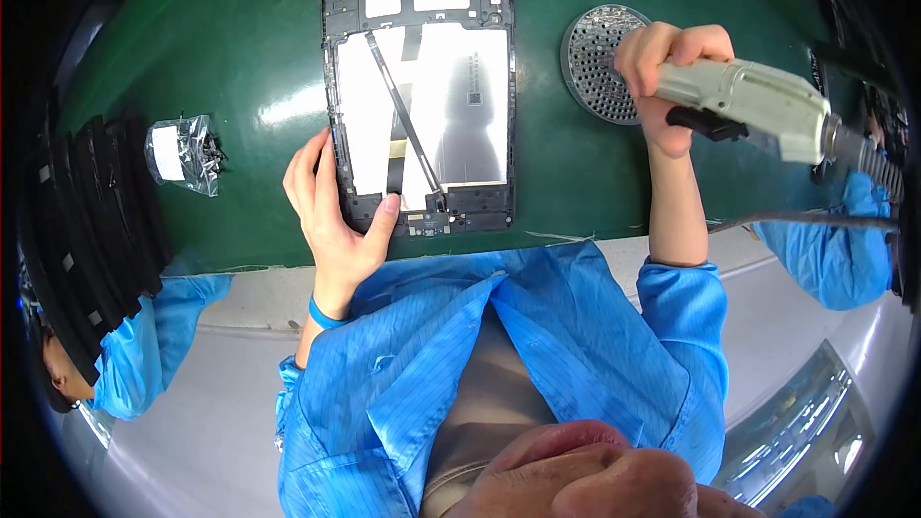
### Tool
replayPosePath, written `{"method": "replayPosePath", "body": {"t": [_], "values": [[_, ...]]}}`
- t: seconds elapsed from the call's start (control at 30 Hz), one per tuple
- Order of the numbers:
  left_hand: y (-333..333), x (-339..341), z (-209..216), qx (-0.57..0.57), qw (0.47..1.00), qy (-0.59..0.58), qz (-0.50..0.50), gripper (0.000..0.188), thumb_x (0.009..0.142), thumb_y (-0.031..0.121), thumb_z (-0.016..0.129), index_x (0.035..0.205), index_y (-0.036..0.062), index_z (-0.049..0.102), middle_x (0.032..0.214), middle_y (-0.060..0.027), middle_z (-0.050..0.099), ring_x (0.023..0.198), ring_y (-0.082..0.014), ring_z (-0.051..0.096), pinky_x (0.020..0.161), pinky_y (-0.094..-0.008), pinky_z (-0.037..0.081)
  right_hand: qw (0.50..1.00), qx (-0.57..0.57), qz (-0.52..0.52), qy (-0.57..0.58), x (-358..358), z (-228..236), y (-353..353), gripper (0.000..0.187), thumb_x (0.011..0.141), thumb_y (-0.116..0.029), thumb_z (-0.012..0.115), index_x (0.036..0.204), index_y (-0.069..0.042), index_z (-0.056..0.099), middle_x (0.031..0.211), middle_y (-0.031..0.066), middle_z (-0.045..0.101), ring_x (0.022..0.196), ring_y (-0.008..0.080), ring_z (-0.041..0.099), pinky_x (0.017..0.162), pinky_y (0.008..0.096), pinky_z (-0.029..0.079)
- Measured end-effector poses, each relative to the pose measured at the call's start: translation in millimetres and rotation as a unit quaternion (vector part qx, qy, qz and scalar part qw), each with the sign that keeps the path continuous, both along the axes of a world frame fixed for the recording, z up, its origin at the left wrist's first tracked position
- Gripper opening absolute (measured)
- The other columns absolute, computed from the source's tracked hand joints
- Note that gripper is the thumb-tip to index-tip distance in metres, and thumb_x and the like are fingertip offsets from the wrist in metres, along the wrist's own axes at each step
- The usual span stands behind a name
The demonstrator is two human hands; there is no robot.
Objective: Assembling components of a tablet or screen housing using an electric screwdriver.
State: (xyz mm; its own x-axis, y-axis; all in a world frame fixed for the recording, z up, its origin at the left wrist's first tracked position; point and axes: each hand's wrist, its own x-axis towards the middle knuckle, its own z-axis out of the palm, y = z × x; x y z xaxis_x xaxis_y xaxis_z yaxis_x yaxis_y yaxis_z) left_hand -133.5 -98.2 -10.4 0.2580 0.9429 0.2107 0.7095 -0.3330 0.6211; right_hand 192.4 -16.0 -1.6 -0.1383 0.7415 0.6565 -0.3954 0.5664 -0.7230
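An opened tablet (484, 134) with a black frame and a broad silver inside lies flat on the green table. A thin dark strip (407, 120) runs slantwise over the silver part. My left hand (336, 221) grips the tablet's lower left corner, fingers along the side and thumb on the near edge. My right hand (667, 67) is closed round a pale electric screwdriver (758, 101) with a black lever. It is held over the right side of a round, perforated screw tray (590, 67). The screwdriver's tip is hidden behind my fingers.
On the left of the green table (259, 58) lie a clear plastic bag (192, 155) of small dark parts and a row of stacked black panels (91, 221). A coiled cable (878, 168) trails from the screwdriver. People in blue sleeves (830, 254) sit at both sides.
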Motion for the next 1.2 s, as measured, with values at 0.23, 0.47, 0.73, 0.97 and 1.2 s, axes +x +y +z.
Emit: {"method": "replayPosePath", "body": {"t": [0.23,0.47,0.73,0.97,1.2], "values": [[0,1,-2,-0.010,1.000,-0.007,-0.001,0.070,0.070,0.029,0.069,0.125,-0.0067,0.044,0.127,-0.0209,0.043,0.116,-0.0365,0.038,0.098,-0.0464,0.030,0.967,-0.061,-0.246,-0.001,-13,-2,-5,0.051,0.069,-0.018,0.079,0.091,-0.007,0.034,0.063,0.0037,0.046,0.050,0.0112,0.043,0.046,0.0232,0.040],[0,-2,-2,-0.011,1.000,-0.012,0.004,0.070,0.069,0.029,0.069,0.124,-0.0071,0.045,0.126,-0.0208,0.044,0.115,-0.0363,0.039,0.098,-0.0457,0.030,0.997,-0.028,0.003,-0.072,-1,6,-2,0.055,0.066,-0.040,0.081,0.082,-0.008,0.039,0.058,0.0028,0.046,0.049,0.0120,0.044,0.044,0.0233,0.037],[4,-1,0,-0.018,1.000,-0.016,-0.002,0.069,0.069,0.029,0.069,0.124,-0.0074,0.045,0.126,-0.0208,0.045,0.114,-0.0361,0.040,0.098,-0.0453,0.031,0.999,-0.041,-0.028,-0.008,-1,0,0,0.053,0.067,-0.027,0.081,0.090,-0.006,0.039,0.061,0.0030,0.046,0.046,0.0112,0.041,0.043,0.0227,0.035],[4,-6,-7,-0.033,0.997,-0.068,0.003,0.060,0.070,0.019,0.066,0.121,-0.0074,0.048,0.123,-0.0200,0.049,0.113,-0.0352,0.043,0.097,-0.0434,0.033,0.964,-0.066,-0.256,0.002,-13,-2,-8,0.036,0.079,-0.020,0.069,0.092,-0.008,0.038,0.059,0.0045,0.043,0.045,0.0122,0.040,0.043,0.0237,0.037],[4,-5,-4,-0.020,0.998,-0.067,0.008,0.057,0.071,0.016,0.065,0.121,-0.0072,0.049,0.122,-0.0200,0.050,0.112,-0.0349,0.043,0.097,-0.0430,0.033,0.994,-0.041,0.065,-0.084,4,4,4,0.057,0.060,-0.029,0.086,0.087,-0.006,0.042,0.063,0.0009,0.046,0.052,0.0104,0.043,0.047,0.0227,0.036]]}}
